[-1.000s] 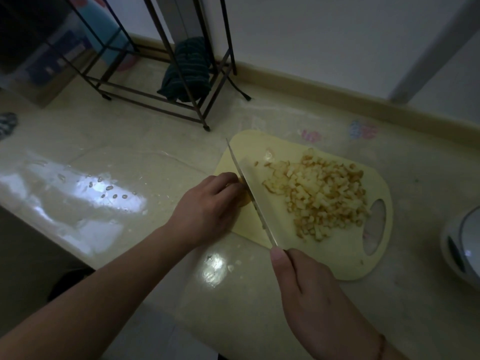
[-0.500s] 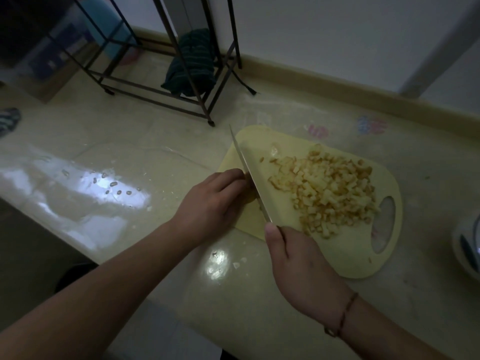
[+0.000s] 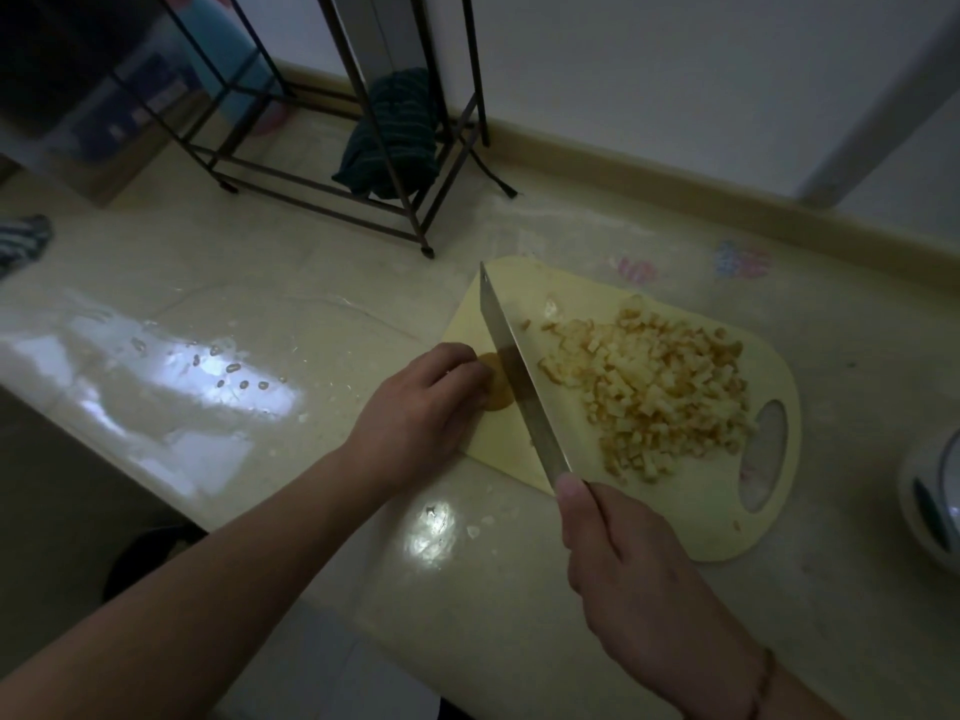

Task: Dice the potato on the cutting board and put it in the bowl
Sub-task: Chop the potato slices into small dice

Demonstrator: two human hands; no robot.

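Potato piece [image 3: 497, 383]: one pale, rounded remnant, uncut, lay on the left part of the cutting board [image 3: 717, 517], touching the left face of the knife blade.

Diced potato [image 3: 660, 387]: a broad heap of small cubes, yellow with browner edges, covered the middle and right of the board, on the far side of the blade from the remnant. A few stray cubes lay near the heap's edges.

Cutting board: pale yellow, rounded corners, with an oval handle hole at its right end; it lay flat on the countertop [image 3: 260, 283].

Knife [image 3: 519, 376]: long steel blade, tip pointing away from the person, edge down beside the remnant; whether the edge touched the board could not be told.

Left hand [image 3: 415, 407]: fingers curled over the remnant, holding it against the board.

Right hand [image 3: 628, 574]: wrapped round the knife handle, thumb lying along the blade's heel. A thin bracelet [image 3: 761, 683] circled the wrist.

Bowl [image 3: 935, 501]: white, only partly in view at the right edge, on the counter, apart from the board.

Countertop: cream, glossy, with bright light patches and scattered small scraps.

Metal rack [image 3: 395, 210]: dark wire frame standing at the back of the counter, a dark striped cloth [image 3: 395, 132] draped within it.
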